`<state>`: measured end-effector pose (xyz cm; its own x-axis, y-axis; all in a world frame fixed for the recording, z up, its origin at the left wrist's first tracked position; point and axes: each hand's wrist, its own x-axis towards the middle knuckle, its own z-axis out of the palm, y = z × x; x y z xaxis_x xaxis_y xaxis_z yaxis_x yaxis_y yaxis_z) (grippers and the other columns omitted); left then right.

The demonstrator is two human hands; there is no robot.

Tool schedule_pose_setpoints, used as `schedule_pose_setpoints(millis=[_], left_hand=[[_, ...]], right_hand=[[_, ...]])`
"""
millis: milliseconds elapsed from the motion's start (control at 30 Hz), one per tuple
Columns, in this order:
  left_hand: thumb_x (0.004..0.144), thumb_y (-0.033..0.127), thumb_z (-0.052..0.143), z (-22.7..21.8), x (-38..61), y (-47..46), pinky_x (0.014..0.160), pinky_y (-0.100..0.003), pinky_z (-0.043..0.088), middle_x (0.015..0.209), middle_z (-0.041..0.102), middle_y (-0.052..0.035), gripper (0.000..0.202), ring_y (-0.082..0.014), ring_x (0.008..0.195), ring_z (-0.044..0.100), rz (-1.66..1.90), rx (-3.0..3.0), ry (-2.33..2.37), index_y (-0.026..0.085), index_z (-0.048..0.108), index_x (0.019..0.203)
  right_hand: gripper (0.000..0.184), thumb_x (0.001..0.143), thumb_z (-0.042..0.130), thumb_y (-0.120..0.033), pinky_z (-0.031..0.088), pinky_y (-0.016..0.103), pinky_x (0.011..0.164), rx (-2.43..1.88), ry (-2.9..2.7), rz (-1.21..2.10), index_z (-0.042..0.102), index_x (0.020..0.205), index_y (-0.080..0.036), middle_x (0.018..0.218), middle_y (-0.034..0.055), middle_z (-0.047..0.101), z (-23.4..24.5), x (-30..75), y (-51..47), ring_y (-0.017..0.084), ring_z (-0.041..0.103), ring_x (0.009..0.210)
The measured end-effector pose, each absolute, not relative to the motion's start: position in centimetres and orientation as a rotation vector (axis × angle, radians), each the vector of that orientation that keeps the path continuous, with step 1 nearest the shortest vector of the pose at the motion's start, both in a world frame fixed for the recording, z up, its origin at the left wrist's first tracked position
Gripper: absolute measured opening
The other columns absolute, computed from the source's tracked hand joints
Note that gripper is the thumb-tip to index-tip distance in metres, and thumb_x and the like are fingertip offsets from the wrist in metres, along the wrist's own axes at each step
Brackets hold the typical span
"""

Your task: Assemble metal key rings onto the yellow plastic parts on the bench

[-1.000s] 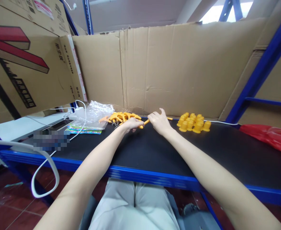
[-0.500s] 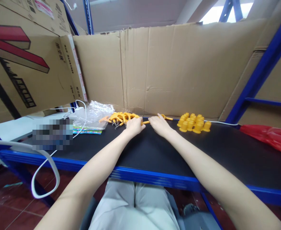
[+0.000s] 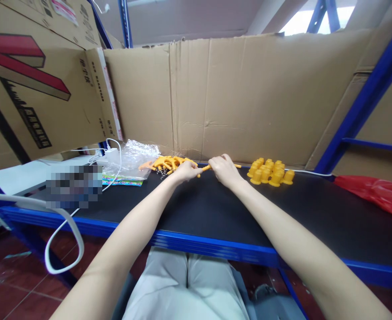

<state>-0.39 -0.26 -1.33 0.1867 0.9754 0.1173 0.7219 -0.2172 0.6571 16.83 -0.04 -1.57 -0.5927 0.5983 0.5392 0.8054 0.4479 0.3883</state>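
Note:
My left hand (image 3: 184, 170) and my right hand (image 3: 224, 170) meet at the far middle of the black shelf top (image 3: 216, 209). Both pinch a thin orange plastic piece (image 3: 205, 168) that spans between them, its far end poking out past the right hand. Just left of my left hand lies a heap of orange plastic pieces with small metal chains (image 3: 165, 163). To the right of my right hand stands a cluster of yellow cap-shaped parts (image 3: 269, 171).
A crumpled clear plastic bag (image 3: 132, 156) and a colourful packet (image 3: 117, 180) lie at the left, with a white charger and cable (image 3: 111, 153). Cardboard sheets (image 3: 236, 98) wall the back. A red plastic bag (image 3: 376, 193) lies at the right. The blue shelf edge (image 3: 196, 244) runs above my lap.
My hands dropped onto the shelf top half a second ago and have now lifted slightly again, fingers closed on the orange piece. The view shifted a little.

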Motion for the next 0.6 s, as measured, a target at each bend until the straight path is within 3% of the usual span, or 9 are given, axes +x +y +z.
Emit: schedule_pose_setpoints(millis=[200, 367, 600], left_hand=[[0.070, 0.029, 0.054, -1.0, -2.1, 0.4, 0.039, -0.020, 0.021, 0.045, 0.033, 0.0066, 0.011, -0.0051, 0.037, 0.026, 0.629, 1.665, 1.258, 0.018, 0.054, 0.068], [0.067, 0.028, 0.057, -1.3, -3.0, 0.8, 0.039, -0.021, 0.022, 0.044, 0.033, 0.0068, 0.014, -0.0046, 0.037, 0.025, 0.678, 1.652, 1.319, 0.019, 0.048, 0.062], [0.069, 0.027, 0.054, -1.2, -4.1, 1.3, 0.040, -0.021, 0.022, 0.044, 0.028, 0.0075, 0.016, -0.0038, 0.036, 0.021, 0.599, 1.579, 1.215, 0.020, 0.043, 0.059]], right_hand=[[0.022, 0.090, 0.035, -0.014, 0.028, 0.033, 0.084, -1.093, -2.387, -0.903, 0.056, 0.090, -0.013, 0.083, 0.0095, 0.061, -1.5, 17.1, 0.2, 0.020, 0.053, 0.079], [0.019, 0.091, 0.041, -0.026, 0.031, 0.029, 0.073, -1.033, -2.584, -0.728, 0.055, 0.096, -0.014, 0.089, 0.0085, 0.062, -1.7, 17.4, -0.1, 0.019, 0.055, 0.081], [0.015, 0.089, 0.043, -0.019, 0.029, 0.032, 0.086, -1.100, -2.520, -0.764, 0.056, 0.094, -0.015, 0.090, 0.0083, 0.063, -1.0, 16.4, -0.7, 0.018, 0.056, 0.083]])
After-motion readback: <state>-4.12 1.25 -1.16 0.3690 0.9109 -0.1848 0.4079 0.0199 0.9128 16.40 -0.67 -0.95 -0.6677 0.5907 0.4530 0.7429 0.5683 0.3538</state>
